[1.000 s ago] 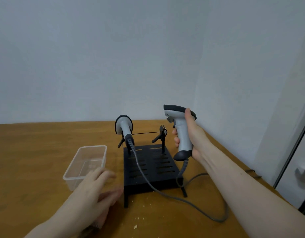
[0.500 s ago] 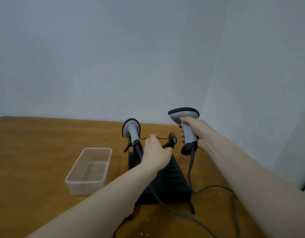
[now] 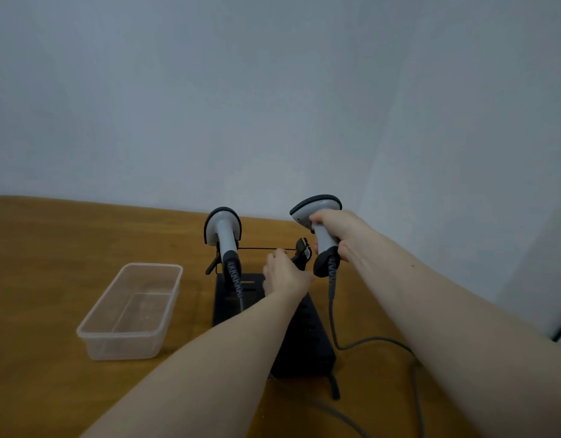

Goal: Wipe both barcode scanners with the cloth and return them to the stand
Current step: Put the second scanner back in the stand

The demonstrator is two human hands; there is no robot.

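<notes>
Scanner no. 2 (image 3: 320, 230) is up beside the stand (image 3: 301, 343), right hand (image 3: 339, 230) wrapped round its grip, prob. lining up w/ the free cradle. Left hand (image 3: 285, 275) steadies that cradle; finger state unclear. Scanner no. 1 (image 3: 224, 235) sits docked.

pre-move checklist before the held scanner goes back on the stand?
1. Right hand grips the handle of the grey-and-black held barcode scanner: ok.
2. Right-side cradle of the black slotted stand free: cannot tell, the left hand is at its black clip.
3. Second grey barcode scanner seated on the left side: ok.
4. Held scanner's grey cable slack on the wooden table: ok.
5. Cloth located: not ok, none in view.
6. Clear plastic container clear of the path: ok.
</notes>
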